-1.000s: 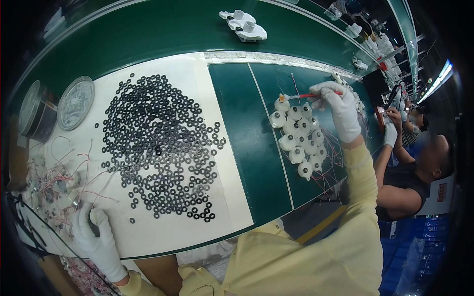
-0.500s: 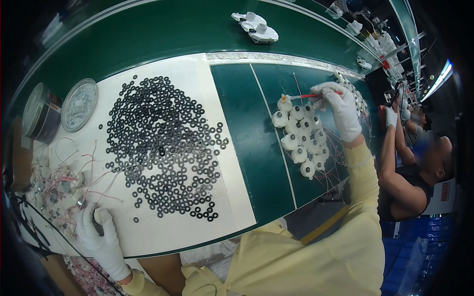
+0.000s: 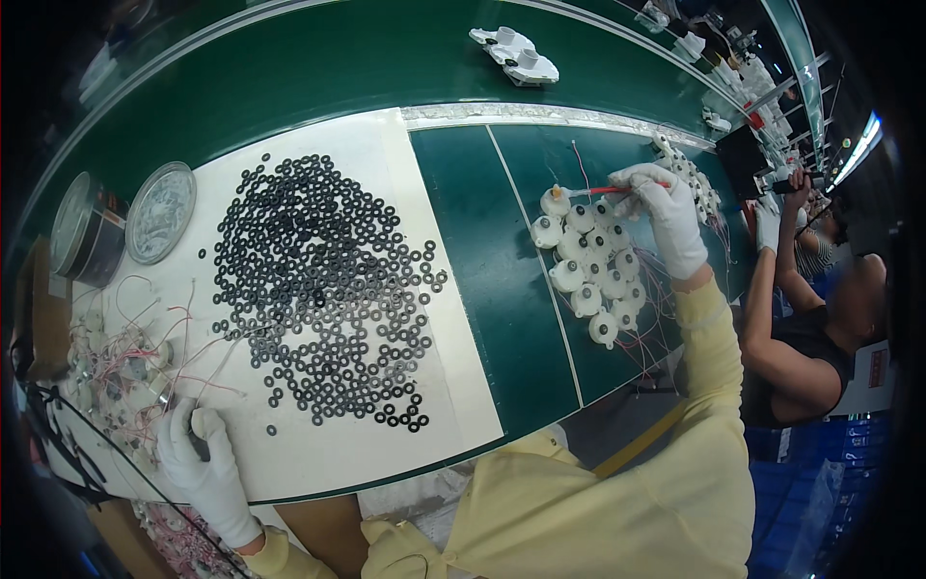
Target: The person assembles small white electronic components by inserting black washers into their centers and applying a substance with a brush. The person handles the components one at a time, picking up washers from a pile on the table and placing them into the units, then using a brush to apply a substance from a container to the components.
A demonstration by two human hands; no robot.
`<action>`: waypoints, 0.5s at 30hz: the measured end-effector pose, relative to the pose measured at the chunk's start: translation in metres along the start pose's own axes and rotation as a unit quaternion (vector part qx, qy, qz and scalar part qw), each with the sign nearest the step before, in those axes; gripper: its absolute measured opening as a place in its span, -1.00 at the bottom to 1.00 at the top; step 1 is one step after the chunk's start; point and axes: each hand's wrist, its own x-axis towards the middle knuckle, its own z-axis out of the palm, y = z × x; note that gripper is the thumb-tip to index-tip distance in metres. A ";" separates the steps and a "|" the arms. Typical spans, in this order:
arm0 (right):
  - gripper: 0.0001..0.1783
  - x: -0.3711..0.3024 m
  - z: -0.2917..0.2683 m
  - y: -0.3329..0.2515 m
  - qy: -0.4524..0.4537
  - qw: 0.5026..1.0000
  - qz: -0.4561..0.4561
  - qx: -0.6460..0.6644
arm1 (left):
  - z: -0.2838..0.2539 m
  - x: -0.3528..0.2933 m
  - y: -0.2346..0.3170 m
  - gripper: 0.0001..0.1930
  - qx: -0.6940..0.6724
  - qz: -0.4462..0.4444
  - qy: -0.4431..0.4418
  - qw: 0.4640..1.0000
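Green bench [image 3: 502, 289], white sheet [image 3: 453, 396] over its left half, black rings [image 3: 323, 280] scattered across most of it. Clear tub [image 3: 92, 227] and round lid [image 3: 161, 214] sit at the far left; wired parts pile [image 3: 106, 362] below them crowds the left hand [image 3: 204, 463], gloved, loosely curled with a gap behind the thumb; cannot tell if anything's in it. Right hand [image 3: 666, 207], gloved, pinches a red-handled brush [image 3: 603, 190], its tip at the yellow-topped white part [image 3: 555, 202] at the upper-left end of a white parts cluster [image 3: 566, 277]; contact unclear. Right forearm blocks some trailing wires. Second cluster [image 3: 687, 174] lies beyond the hand. White moulded piece [image 3: 521, 63] rests across the bench; co-worker [image 3: 820, 333] at right.
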 end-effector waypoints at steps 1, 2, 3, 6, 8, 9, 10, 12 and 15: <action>-0.71 -0.001 0.000 -0.001 0.000 1.000 0.004 0.000 | 0.000 0.000 0.000 -0.71 0.004 0.002 0.001 1.000; -0.71 -0.001 -0.001 -0.002 0.001 1.000 0.008 0.000 | 0.000 0.000 -0.001 -0.70 0.007 0.004 0.002 1.000; -0.71 -0.002 -0.003 -0.001 0.002 1.000 0.005 0.002 | 0.000 0.000 -0.001 -0.70 0.010 0.006 0.003 1.000; -0.71 -0.003 -0.009 0.000 0.011 1.000 -0.006 0.010 | 0.001 0.000 -0.001 -0.71 0.008 0.005 -0.001 1.000; -0.71 -0.005 -0.007 -0.004 0.021 0.999 -0.015 0.020 | 0.001 -0.001 -0.002 -0.71 0.009 0.006 0.002 1.000; -0.71 -0.004 -0.005 -0.006 0.020 0.999 -0.016 0.028 | 0.001 -0.001 -0.002 -0.71 0.010 0.007 0.003 1.000; -0.71 -0.004 -0.001 -0.008 0.018 0.999 -0.016 0.035 | 0.001 -0.002 -0.003 -0.71 0.009 0.006 0.004 1.000; -0.70 -0.002 0.001 -0.008 0.008 0.999 -0.012 0.041 | 0.002 -0.002 -0.004 -0.71 0.006 0.006 0.008 1.000; -0.70 0.001 0.002 0.000 -0.012 0.999 -0.001 0.039 | 0.002 -0.001 -0.003 -0.71 0.003 0.002 0.008 1.000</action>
